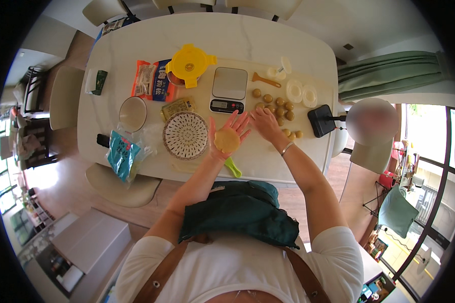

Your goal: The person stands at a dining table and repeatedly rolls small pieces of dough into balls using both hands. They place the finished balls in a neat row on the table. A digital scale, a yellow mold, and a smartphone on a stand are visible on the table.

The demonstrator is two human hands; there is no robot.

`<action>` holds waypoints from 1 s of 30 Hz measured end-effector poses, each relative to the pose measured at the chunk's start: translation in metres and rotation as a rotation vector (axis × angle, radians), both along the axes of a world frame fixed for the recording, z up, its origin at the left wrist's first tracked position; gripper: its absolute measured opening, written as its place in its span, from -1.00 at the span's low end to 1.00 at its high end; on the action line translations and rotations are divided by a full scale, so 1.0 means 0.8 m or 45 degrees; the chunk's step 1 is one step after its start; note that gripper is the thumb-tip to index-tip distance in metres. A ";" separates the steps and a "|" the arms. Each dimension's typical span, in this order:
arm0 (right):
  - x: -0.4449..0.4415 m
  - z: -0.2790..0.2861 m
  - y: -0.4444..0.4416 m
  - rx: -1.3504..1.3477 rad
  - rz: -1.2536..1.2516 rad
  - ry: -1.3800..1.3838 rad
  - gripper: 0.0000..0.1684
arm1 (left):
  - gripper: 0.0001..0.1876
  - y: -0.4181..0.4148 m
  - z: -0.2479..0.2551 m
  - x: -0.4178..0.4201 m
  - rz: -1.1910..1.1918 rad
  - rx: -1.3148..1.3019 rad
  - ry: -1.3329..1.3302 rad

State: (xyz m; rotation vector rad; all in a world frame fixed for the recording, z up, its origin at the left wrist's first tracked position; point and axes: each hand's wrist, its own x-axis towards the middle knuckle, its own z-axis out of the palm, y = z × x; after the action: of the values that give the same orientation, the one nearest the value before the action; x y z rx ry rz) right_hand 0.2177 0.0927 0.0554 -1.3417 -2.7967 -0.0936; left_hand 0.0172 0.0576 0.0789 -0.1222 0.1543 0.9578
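My left hand (231, 125) is held palm up with its fingers spread, and a flattened tan disc of dough (226, 141) lies across the palm. My right hand (266, 123) reaches palm down over the table, its fingertips at a brown ball (260, 106); whether they grip it is hidden. Several more smooth brown balls (280, 101) sit beyond and beside that hand, with smaller tan balls (292, 135) nearer me. Just beyond my hands stands a digital kitchen scale (229, 89), its pan bare. A green handle (233, 167) shows below my left wrist.
Left of my hands are a patterned plate (186, 135), a white bowl (133, 113), food bags (148, 81) and a yellow lid (190, 65) on a container. Rightward lie a brown spatula (266, 80), a white plunger press (284, 66), white discs (294, 91) and a black device (320, 121).
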 end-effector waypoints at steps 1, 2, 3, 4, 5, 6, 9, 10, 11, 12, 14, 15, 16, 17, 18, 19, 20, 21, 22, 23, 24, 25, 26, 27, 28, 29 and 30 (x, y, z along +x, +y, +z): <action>0.002 -0.003 0.003 -0.067 0.023 -0.072 -0.82 | -0.06 0.000 0.000 0.000 0.000 0.002 0.000; 0.004 -0.005 0.005 0.007 0.067 -0.049 -0.81 | -0.06 0.000 0.000 0.001 -0.001 -0.068 -0.017; 0.005 -0.008 0.007 0.021 0.088 -0.076 -0.80 | -0.06 0.000 0.000 0.001 -0.005 -0.014 -0.009; 0.006 -0.010 0.008 0.046 0.121 -0.095 -0.79 | -0.06 -0.001 -0.001 0.001 -0.010 -0.033 -0.017; 0.006 -0.012 0.009 0.074 0.113 -0.063 -0.79 | -0.06 -0.001 -0.002 0.002 -0.021 -0.032 -0.033; 0.005 -0.013 0.010 0.113 0.115 -0.026 -0.79 | -0.07 -0.002 -0.003 0.002 -0.019 -0.044 -0.032; -0.001 -0.012 0.009 0.010 0.067 -0.147 -0.82 | -0.08 -0.002 -0.009 0.001 -0.023 -0.031 -0.018; -0.004 -0.009 0.008 -0.063 0.044 -0.214 -0.83 | -0.08 -0.002 -0.011 -0.001 -0.008 -0.031 0.032; -0.006 -0.004 0.005 -0.101 -0.027 -0.157 -0.80 | -0.09 -0.002 -0.011 -0.003 0.008 -0.027 0.069; -0.008 0.004 0.002 -0.137 -0.093 -0.093 -0.76 | -0.09 -0.002 -0.011 -0.006 0.023 -0.023 0.106; -0.014 0.023 -0.008 -0.199 -0.285 0.141 -0.68 | -0.09 -0.001 -0.009 -0.010 0.063 -0.058 0.152; -0.017 0.035 -0.015 -0.225 -0.408 0.306 -0.62 | -0.09 -0.001 -0.007 -0.011 0.047 -0.005 0.150; -0.021 0.049 -0.023 -0.272 -0.527 0.458 -0.57 | -0.09 -0.001 -0.004 -0.012 0.038 -0.002 0.146; -0.026 0.062 -0.032 -0.434 -0.636 0.828 -0.53 | -0.09 -0.002 0.000 -0.012 0.048 -0.046 0.190; -0.032 0.076 -0.042 -0.625 -0.742 1.185 -0.49 | -0.09 -0.003 0.005 -0.011 0.025 0.017 0.149; -0.038 0.091 -0.052 -0.825 -0.895 1.524 -0.45 | -0.09 -0.003 0.010 -0.009 0.011 0.032 0.155; -0.047 0.104 -0.063 -0.787 -0.783 1.636 -0.45 | -0.09 -0.004 0.016 -0.006 -0.002 0.028 0.180; -0.057 0.115 -0.074 -0.745 -0.722 1.729 -0.45 | -0.08 -0.005 0.022 -0.003 -0.008 0.063 0.119; -0.063 0.126 -0.083 -0.718 -0.623 1.816 -0.45 | -0.07 -0.006 0.028 0.000 -0.011 0.079 0.076; -0.069 0.135 -0.091 -0.646 -0.624 1.720 -0.46 | -0.06 -0.008 0.035 0.004 -0.035 0.146 -0.017; -0.074 0.143 -0.097 -0.597 -0.588 1.621 -0.48 | -0.06 -0.009 0.042 0.006 -0.033 0.138 0.001; -0.077 0.149 -0.103 -0.549 -0.552 1.524 -0.50 | -0.06 -0.011 0.048 0.008 -0.050 0.179 -0.024; -0.081 0.153 -0.107 -0.494 -0.537 1.474 -0.48 | -0.06 -0.013 0.054 0.009 -0.053 0.191 -0.015; -0.084 0.155 -0.111 -0.500 -0.529 1.463 -0.48 | -0.07 -0.015 0.059 0.009 -0.071 0.226 -0.044; -0.087 0.156 -0.115 -0.480 -0.533 1.454 -0.47 | -0.07 -0.018 0.063 0.010 -0.076 0.233 -0.042; -0.089 0.156 -0.119 -0.460 -0.535 1.444 -0.46 | -0.08 -0.021 0.066 0.010 -0.071 0.199 -0.013; -0.091 0.155 -0.123 -0.421 -0.511 1.436 -0.43 | -0.09 -0.024 0.068 0.010 -0.073 0.246 -0.046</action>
State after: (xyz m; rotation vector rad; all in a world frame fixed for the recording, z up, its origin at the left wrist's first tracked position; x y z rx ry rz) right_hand 0.1451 -0.0055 0.1796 -1.3539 -1.6205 0.8522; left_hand 0.0251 0.0386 0.1330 0.0429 0.0312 0.9078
